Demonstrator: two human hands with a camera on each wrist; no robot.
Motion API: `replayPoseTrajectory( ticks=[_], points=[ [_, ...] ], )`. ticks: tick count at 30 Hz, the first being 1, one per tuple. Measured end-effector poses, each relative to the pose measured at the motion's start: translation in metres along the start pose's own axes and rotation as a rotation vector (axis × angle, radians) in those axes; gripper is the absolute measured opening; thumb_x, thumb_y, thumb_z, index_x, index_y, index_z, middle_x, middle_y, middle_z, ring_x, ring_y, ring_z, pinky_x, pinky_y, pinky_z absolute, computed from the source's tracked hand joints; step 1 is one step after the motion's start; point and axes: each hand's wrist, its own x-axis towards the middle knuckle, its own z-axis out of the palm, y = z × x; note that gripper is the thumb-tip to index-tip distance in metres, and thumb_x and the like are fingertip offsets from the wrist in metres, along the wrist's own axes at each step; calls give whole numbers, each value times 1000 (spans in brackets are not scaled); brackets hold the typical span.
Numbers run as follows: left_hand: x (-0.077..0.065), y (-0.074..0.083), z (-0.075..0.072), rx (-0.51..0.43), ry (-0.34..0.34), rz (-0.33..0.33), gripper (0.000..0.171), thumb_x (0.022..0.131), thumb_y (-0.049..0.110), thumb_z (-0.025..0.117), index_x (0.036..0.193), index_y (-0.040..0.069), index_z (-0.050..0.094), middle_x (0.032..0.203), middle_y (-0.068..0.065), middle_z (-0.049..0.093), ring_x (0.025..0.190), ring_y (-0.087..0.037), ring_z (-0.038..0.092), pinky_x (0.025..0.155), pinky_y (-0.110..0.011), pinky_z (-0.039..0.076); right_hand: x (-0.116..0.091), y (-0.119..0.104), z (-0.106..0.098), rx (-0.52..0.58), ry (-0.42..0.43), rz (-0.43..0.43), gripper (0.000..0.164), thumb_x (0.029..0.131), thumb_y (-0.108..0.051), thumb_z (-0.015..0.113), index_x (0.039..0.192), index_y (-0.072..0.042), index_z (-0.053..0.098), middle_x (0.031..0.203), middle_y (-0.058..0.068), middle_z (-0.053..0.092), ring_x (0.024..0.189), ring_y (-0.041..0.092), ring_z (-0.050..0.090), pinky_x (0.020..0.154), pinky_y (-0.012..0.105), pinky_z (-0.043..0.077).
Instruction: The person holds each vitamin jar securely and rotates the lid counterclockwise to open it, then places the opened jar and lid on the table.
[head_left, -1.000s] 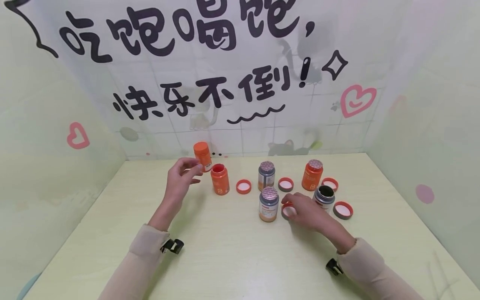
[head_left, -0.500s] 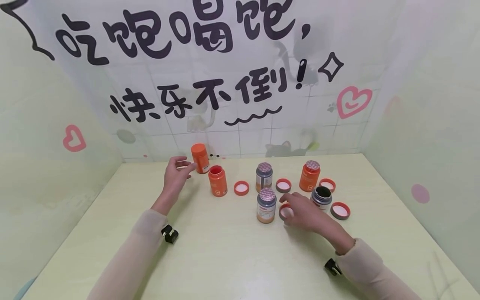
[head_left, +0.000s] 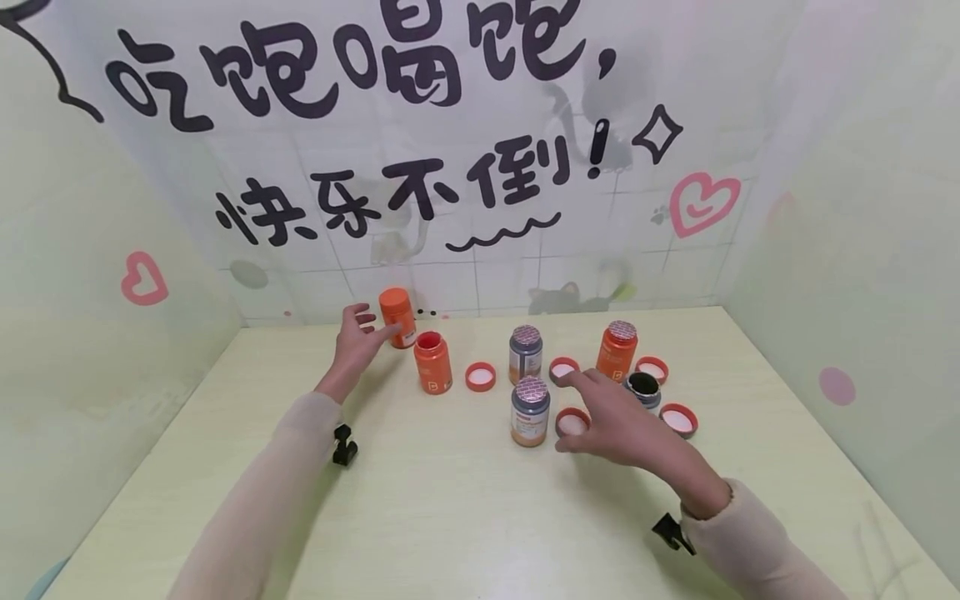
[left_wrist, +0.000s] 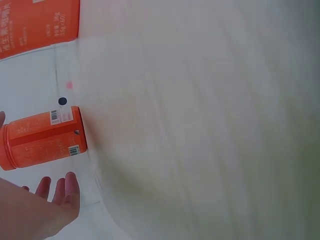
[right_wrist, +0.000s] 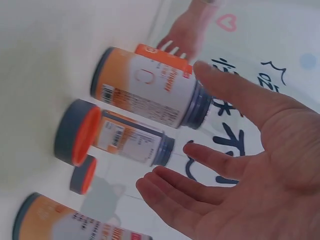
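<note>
At the back left, an orange capped bottle [head_left: 397, 308] stands upright. My left hand [head_left: 356, 346] is right at its left side, fingers spread, with the thumb overlapping the bottle in the head view. In the left wrist view that bottle [left_wrist: 45, 137] lies between thumb and fingers, without a grip. Over on the right, my right hand [head_left: 626, 421] hovers with thumb and fingers parted and nothing held. Beneath its fingertips lies an upturned grey-and-red lid [head_left: 573, 423]. Just left of this lid stands a grey-necked bottle [head_left: 529, 415] with a foil seal on its mouth.
An uncapped orange bottle [head_left: 433, 367] stands beside a red lid [head_left: 481, 377]. Behind are a sealed grey bottle [head_left: 525, 354] and a sealed orange bottle [head_left: 617, 350]. An open grey bottle [head_left: 645, 387] is partly hidden by my right hand. Another lid [head_left: 678, 419] lies to its right.
My right hand has spread its fingers and lifted off the lid, which stays on the table. My left hand has opened wider around the side of the capped orange bottle.
</note>
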Motion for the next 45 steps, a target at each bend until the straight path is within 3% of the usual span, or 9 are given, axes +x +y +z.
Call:
replayPoseTrajectory(
  ticks=[6, 13, 19, 26, 32, 38, 45],
  points=[
    [10, 2, 11, 1, -37, -3, 94, 93, 35, 76, 162, 13, 17, 166, -17, 31, 150, -38, 35, 121, -54, 38, -10, -3, -17, 34, 49, -73, 74, 73, -39, 93, 135, -15, 59, 133, 4, 64, 114, 25, 63, 94, 46, 57],
    [17, 4, 17, 36, -60, 17, 89, 97, 30, 72, 163, 12, 15, 169, -16, 28, 153, -39, 34, 122, -53, 37, -16, -7, -28, 166, 87, -189, 71, 75, -33, 93, 134, -13, 58, 131, 0, 65, 122, 19, 63, 99, 42, 57],
    [18, 0, 17, 58, -72, 15, 79, 100, 32, 67, 161, 10, 21, 166, -17, 32, 151, -38, 36, 121, -53, 37, -19, -12, -29, 225, 93, -256, 73, 74, -30, 93, 135, -12, 57, 134, -1, 62, 125, 18, 63, 96, 35, 59],
    [16, -4, 12, 52, -11, 50, 72, 102, 30, 64, 160, 11, 25, 161, -17, 40, 145, -37, 43, 118, -51, 42, -20, -15, -23, 298, 98, -362, 70, 77, -27, 92, 135, -13, 56, 134, 1, 62, 125, 20, 63, 94, 30, 59],
    [5, 2, 3, 19, 37, 86, 71, 101, 38, 62, 159, 14, 28, 151, -16, 47, 137, -34, 47, 115, -52, 45, -17, -17, -18, 374, 60, -454, 65, 80, -21, 89, 135, -9, 57, 138, 5, 63, 127, 24, 63, 95, 33, 59],
    [-13, 13, 1, -40, 41, 133, 63, 102, 42, 54, 155, 17, 30, 144, -15, 48, 128, -32, 49, 108, -50, 48, -18, -19, -13, 407, 23, -431, 66, 81, -21, 88, 137, -9, 56, 142, 6, 61, 127, 24, 63, 95, 34, 59],
    [-44, 18, 3, -102, 8, 262, 48, 104, 37, 45, 143, 11, 36, 129, -11, 53, 108, -27, 57, 87, -33, 53, -15, -24, -4, 461, -57, -417, 68, 84, -32, 86, 139, -8, 53, 141, 8, 60, 124, 28, 62, 95, 35, 59]
  ],
)
